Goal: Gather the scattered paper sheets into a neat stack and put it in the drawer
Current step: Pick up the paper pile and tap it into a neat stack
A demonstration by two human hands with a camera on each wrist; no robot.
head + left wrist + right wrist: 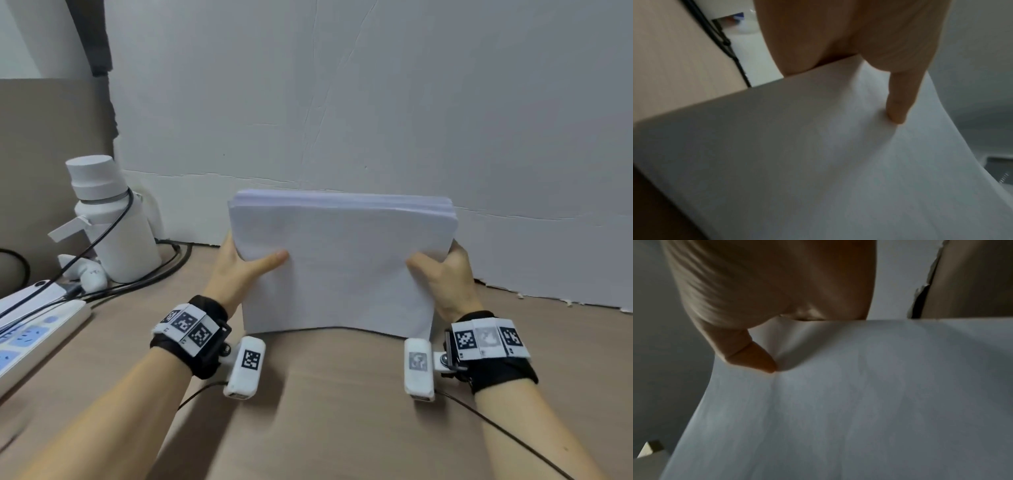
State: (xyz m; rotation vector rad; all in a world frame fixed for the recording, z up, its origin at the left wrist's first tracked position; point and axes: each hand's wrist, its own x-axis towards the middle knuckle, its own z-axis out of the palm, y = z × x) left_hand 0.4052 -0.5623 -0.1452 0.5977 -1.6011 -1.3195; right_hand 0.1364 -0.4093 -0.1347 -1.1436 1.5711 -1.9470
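A light brown wood-grain table [325, 411] fills the near part of the scene, and at its far edge stands a wide white board [376, 102], creased and chipped along its lower edge. To the far left a brown cardboard panel [51, 144] rises behind a white cylindrical plastic bottle with a screw cap [109, 222], with black cables [144, 274] running across the table beside it. A white power strip with pale blue sockets [34, 339] lies at the near left edge, and the light is soft and even.
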